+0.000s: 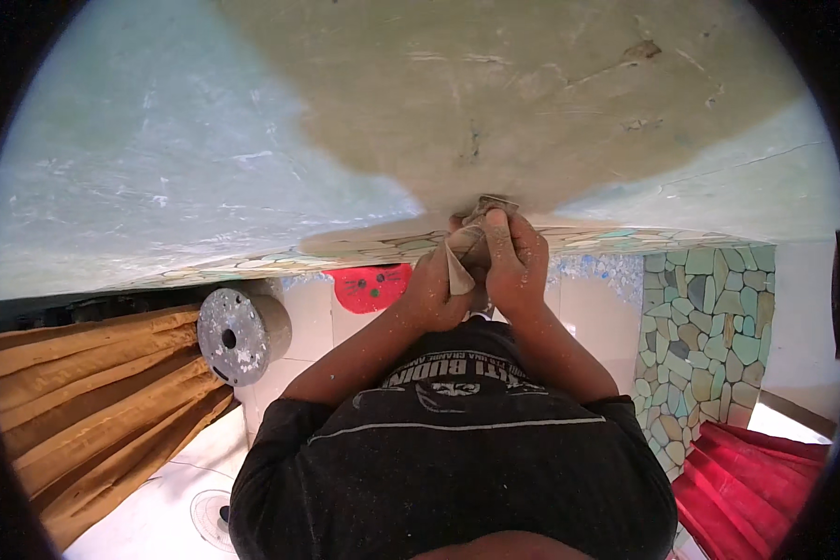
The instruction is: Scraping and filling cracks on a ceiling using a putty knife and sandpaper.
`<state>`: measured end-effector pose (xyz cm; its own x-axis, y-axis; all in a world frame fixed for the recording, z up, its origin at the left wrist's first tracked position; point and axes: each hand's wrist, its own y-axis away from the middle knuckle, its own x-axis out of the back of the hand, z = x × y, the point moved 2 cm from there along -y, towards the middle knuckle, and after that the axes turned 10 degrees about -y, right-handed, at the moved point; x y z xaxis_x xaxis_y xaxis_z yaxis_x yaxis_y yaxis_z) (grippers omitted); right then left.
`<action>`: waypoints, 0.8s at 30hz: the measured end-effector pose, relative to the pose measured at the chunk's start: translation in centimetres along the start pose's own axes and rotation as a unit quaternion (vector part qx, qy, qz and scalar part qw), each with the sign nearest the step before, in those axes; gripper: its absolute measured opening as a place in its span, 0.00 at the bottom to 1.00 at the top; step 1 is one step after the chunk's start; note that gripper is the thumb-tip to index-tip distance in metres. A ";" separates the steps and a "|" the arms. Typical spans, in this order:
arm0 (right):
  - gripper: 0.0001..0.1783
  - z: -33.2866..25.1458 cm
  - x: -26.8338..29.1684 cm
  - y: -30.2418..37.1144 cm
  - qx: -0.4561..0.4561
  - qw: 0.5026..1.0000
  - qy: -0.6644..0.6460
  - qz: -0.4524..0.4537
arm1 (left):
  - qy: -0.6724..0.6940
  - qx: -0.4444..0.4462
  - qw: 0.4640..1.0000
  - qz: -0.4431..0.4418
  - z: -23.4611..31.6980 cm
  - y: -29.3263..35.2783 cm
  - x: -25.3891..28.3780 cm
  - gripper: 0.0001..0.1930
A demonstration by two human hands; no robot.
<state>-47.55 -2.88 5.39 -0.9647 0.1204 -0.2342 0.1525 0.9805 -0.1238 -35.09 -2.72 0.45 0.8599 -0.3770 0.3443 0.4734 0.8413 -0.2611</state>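
Note:
Both my hands are raised close together in front of a painted wall [373, 131]. My left hand [436, 287] is closed around a folded beige sheet [458, 273], whose pointed corner hangs down beside the fingers. It looks like cloth or sandpaper; I cannot tell which. My right hand [518, 259] is closed against the same bundle, its thumb pressing near the top. A small greyish flat piece [497, 202] with a thin straight edge sticks out above the fingertips, and its kind is unclear. Dust marks my hands and forearms. Whether the bundle touches the wall is unclear.
Scuffs and a chipped spot [642, 49] mark the wall. Stone-patterned covering [705, 327] shows at right. A paint-spotted grey round object [231, 336] and brown curtain [103, 383] are left, a red mat [371, 287] behind my hands, a red curtain [751, 485] lower right, a fan [213, 519] lower left.

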 end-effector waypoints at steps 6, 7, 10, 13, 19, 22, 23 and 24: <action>0.15 -0.5 1.0 0.8 0.010 0.982 -0.184 0.028 | 0.088 0.026 0.995 -0.035 -0.9 0.7 -1.2 0.23; 0.14 -0.1 1.5 1.1 0.054 0.991 -0.119 0.016 | 0.087 0.024 0.995 -0.035 -0.8 0.6 -1.3 0.23; 0.15 -0.2 2.4 1.7 0.133 0.991 -0.024 -0.012 | 0.038 -0.013 0.999 -0.014 -1.4 0.8 -1.3 0.24; 0.17 -1.6 2.1 1.6 0.185 0.982 -0.023 -0.032 | 0.043 0.002 0.999 -0.014 -2.6 1.8 -0.9 0.27; 0.13 -2.4 1.8 1.2 0.162 0.983 -0.077 -0.030 | 0.155 0.044 0.978 0.135 0.2 0.7 -1.4 0.18; 0.12 -2.0 1.6 0.8 0.175 0.984 0.012 -0.025 | 0.085 0.098 0.980 0.150 2.3 -0.8 -0.8 0.15; 0.11 -2.0 1.5 0.7 0.229 0.970 0.077 -0.027 | -0.012 0.061 0.989 0.134 2.7 -0.9 -0.7 0.16; 0.11 -2.2 1.4 0.7 0.229 0.970 0.077 -0.027 | -0.109 0.022 0.987 0.117 3.0 -0.9 -0.6 0.16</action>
<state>-49.24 -1.69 7.06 -0.9893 0.1264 -0.0731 0.1456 0.8183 -0.5560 -36.59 -2.13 3.16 0.8805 -0.0815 0.4669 0.2533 0.9136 -0.3181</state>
